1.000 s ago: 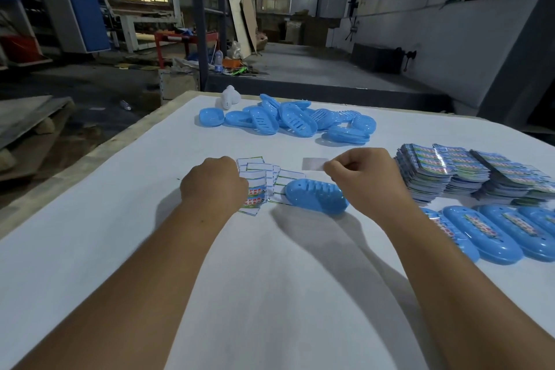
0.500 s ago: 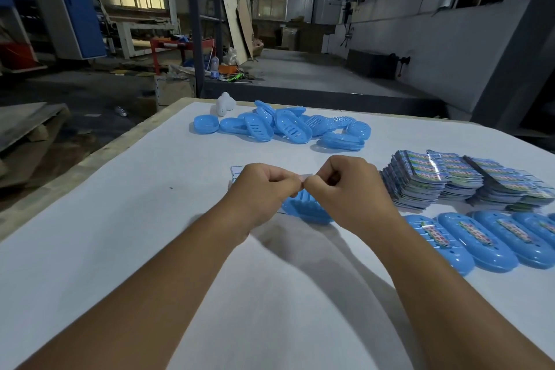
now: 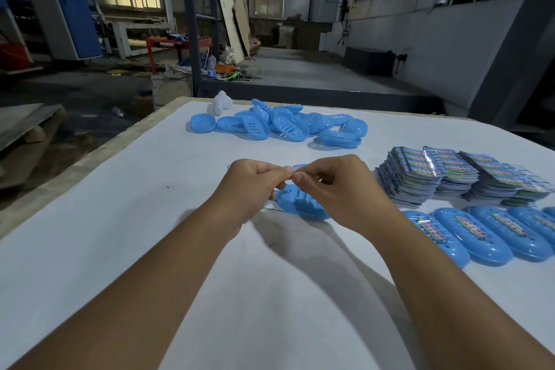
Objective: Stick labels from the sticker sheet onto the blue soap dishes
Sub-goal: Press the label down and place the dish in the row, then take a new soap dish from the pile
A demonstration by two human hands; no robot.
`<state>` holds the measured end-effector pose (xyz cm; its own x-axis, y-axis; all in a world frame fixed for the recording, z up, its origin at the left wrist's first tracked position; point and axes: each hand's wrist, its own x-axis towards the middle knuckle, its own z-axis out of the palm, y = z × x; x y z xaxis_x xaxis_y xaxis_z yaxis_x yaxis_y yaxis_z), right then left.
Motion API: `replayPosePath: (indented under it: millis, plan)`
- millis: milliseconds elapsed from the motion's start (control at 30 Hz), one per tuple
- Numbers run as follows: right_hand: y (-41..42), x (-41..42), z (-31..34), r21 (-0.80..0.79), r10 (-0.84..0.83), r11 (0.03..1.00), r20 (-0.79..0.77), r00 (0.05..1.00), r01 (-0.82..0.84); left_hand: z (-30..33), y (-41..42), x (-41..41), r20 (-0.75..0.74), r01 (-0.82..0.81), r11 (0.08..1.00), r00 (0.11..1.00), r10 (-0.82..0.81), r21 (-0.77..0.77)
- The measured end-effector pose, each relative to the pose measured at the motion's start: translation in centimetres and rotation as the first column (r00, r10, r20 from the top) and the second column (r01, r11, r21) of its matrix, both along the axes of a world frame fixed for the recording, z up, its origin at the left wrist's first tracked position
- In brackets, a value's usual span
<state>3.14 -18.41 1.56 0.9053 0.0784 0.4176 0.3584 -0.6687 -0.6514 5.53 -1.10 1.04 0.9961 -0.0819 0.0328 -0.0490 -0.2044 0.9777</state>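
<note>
You hold a small label (image 3: 299, 166) pinched between the fingertips of both hands, raised above the middle of the tabletop (image 3: 120, 234). Your left hand (image 3: 255, 183) grips its left end with thumb and forefinger, the other fingers curled in. Your right hand (image 3: 333, 186) grips the right end the same way. Only a short strip of the label shows between your fingers, blue with some print too small to read.

Directly under your hands a blue soap dish (image 3: 300, 203) lies on the tabletop, slotted side up, partly hidden by your right hand. You are not touching it.

Toward the far edge of the tabletop sits a loose pile of blue soap dishes (image 3: 282, 125), some overlapping, with a small white object (image 3: 221, 103) just beside the pile at its left end.

Toward the right edge stand three stacks of printed sticker sheets (image 3: 456, 171), side by side. Nearer to you than those stacks, a row of labelled soap dishes (image 3: 480, 234) lies close together along the right edge, each with a colourful label along its top.
</note>
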Motion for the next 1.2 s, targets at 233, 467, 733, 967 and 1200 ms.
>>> replayPosePath:
  millis: [233,467,733,967,1200]
  plan:
    - [-1.0,0.9,0.2,0.078,-0.222,0.97,-0.092,0.971,0.229,-0.3,-0.1,0.4,0.015,0.007,1.0,1.0,-0.007,0.015]
    - [-1.4,1.1,0.1,0.118,-0.204,0.967,-0.184,0.962,0.227,-0.7,-0.3,0.8,0.01,0.027,1.0,1.0,-0.027,0.002]
    - [-2.2,1.2,0.2,0.178,-0.209,0.947,-0.286,0.935,0.266,-0.8,-0.7,1.5,0.019,-0.008,0.998,1.0,0.007,0.068]
    - [-2.8,2.1,-1.1,-0.026,-0.328,0.941,-0.324,0.887,0.339,-2.4,-2.6,2.8,0.109,-0.07,0.964,0.993,0.044,0.256]
    - [-2.6,2.3,-1.4,-0.121,-0.35,0.937,-0.333,0.876,0.328,-2.6,-2.4,2.9,0.111,-0.084,0.911,0.993,0.043,0.403]
